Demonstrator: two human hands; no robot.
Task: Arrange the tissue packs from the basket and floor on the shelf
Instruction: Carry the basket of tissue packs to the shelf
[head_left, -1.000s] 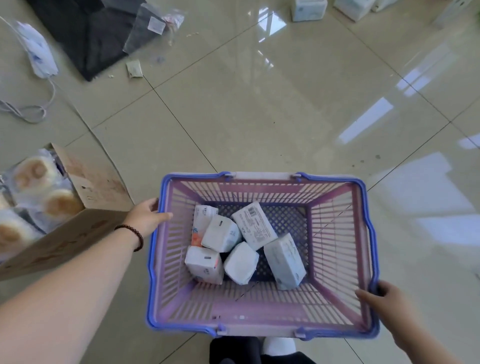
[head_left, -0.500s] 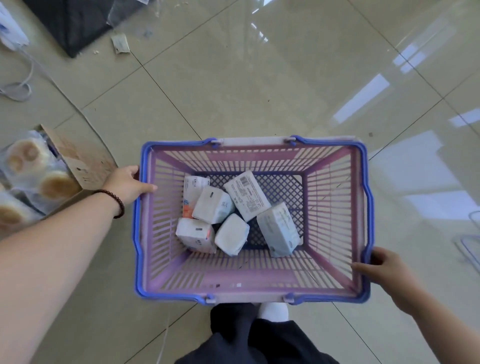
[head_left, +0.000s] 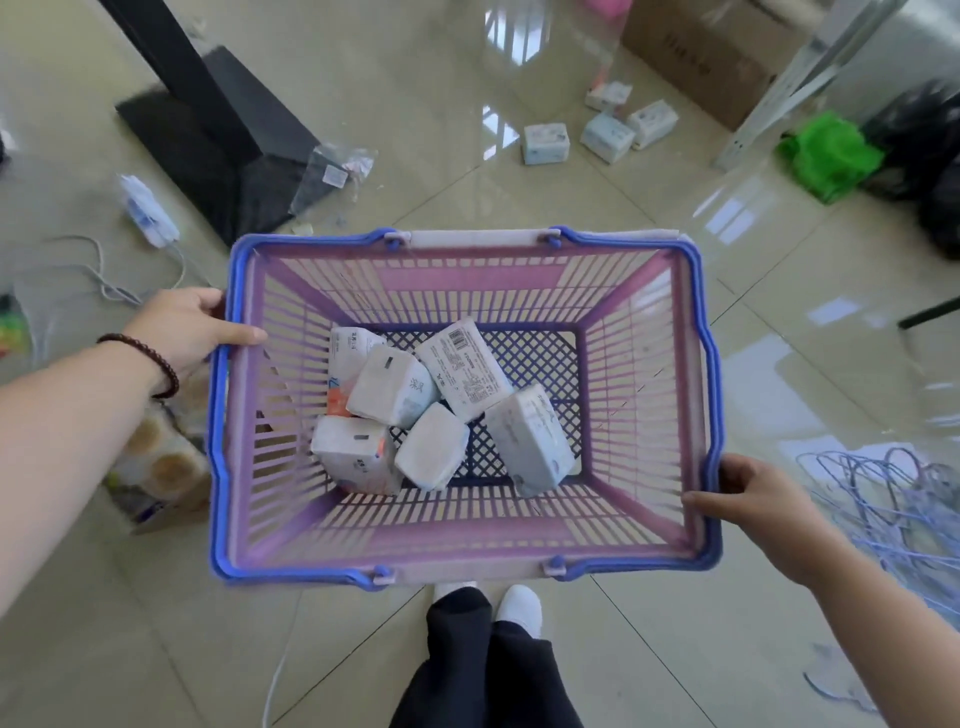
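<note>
A pink basket with a blue rim hangs in front of me above the tiled floor. My left hand grips its left rim, thumb over the edge. On the right rim my right hand holds on the same way. Several white tissue packs lie jumbled on the basket's bottom. More tissue packs lie loose on the floor farther ahead, near a cardboard box.
A black stand base sits ahead on the left. A brown cardboard box, a metal shelf leg and a green bag are at the back right. Blue wire hangers lie right. An open carton sits under my left arm.
The basket has risen with both hands still on its rim. My view has swung up and forward, bringing in the floor packs, the box and the shelf leg.
</note>
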